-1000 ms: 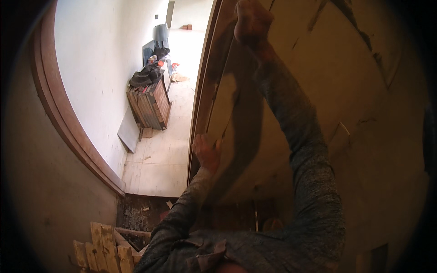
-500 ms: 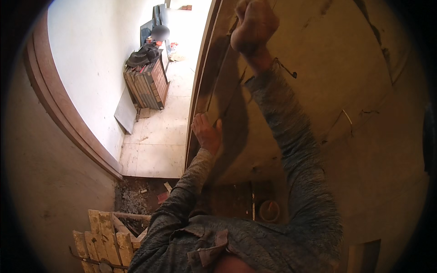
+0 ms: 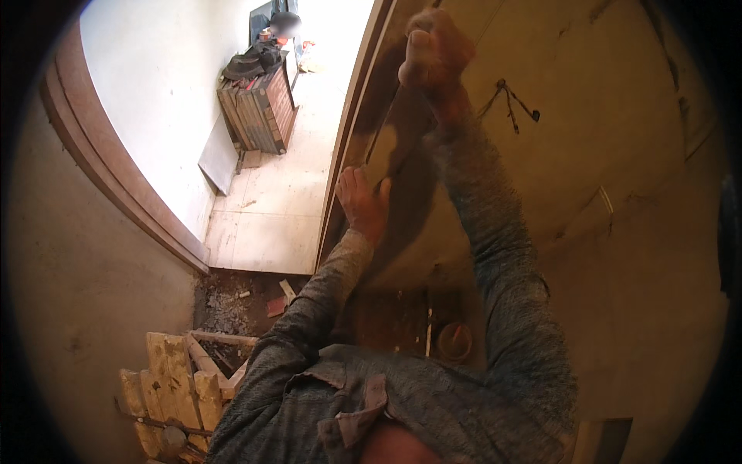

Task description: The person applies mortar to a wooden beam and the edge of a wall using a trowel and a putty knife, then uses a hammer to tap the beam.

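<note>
My left hand (image 3: 363,203) lies against the wooden door frame (image 3: 328,229), fingers stretched out and thumb apart. Higher up along the same frame, my right hand (image 3: 434,54) is raised and closed in a fist, a little blurred. Whatever it may hold is hidden by the fingers. A dark narrow line runs between the two hands beside the frame; I cannot tell if it is a gap or a thin rod. Right of my raised forearm is the rough plastered wall (image 3: 572,178), with short dark wires (image 3: 508,100) sticking out of it.
Through the bright doorway, a stack of boards or boxes (image 3: 259,112) with dark cloth on top stands by the white wall; a person is beyond. Rubble (image 3: 232,301) lies at the threshold. A wooden plank structure (image 3: 166,371) is lower left, a round bucket (image 3: 454,341) below.
The whole view has shifted slightly. My right hand sits a little lower in the picture and my left a little higher, still against the frame.
</note>
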`<action>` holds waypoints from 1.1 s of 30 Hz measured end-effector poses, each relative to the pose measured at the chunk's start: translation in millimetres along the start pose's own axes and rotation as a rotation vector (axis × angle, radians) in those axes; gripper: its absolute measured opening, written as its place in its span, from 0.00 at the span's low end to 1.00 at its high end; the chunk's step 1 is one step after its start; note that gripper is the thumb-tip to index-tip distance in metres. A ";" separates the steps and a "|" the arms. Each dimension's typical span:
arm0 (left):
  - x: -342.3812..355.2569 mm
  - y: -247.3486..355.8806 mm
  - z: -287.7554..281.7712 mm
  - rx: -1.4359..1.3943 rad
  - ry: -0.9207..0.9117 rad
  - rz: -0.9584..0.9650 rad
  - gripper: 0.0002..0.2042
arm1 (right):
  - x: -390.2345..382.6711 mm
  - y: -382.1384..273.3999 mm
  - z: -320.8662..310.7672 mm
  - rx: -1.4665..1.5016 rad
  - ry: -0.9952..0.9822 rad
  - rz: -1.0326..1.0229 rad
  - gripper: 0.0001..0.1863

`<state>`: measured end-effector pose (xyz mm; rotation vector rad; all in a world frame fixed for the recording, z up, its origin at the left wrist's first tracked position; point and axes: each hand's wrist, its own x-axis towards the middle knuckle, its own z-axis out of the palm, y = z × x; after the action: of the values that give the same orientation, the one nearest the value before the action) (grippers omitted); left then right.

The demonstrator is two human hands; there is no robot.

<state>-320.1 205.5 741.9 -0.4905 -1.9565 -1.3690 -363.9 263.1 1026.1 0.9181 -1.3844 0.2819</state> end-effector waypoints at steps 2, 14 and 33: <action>1.9 -0.2 -1.4 0.027 -0.027 -0.008 0.23 | -5.0 3.2 0.3 -0.037 -0.012 0.049 0.11; -6.1 -26.2 4.1 -0.066 0.038 0.012 0.18 | -4.5 8.1 0.4 -0.043 0.011 0.126 0.11; -3.1 -12.9 11.4 -0.145 0.067 -0.090 0.23 | -8.1 13.0 -9.8 -0.052 0.022 0.148 0.11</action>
<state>-330.0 211.6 728.8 -0.4226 -1.8534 -1.5724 -367.3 280.8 1024.5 0.7692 -1.4349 0.3651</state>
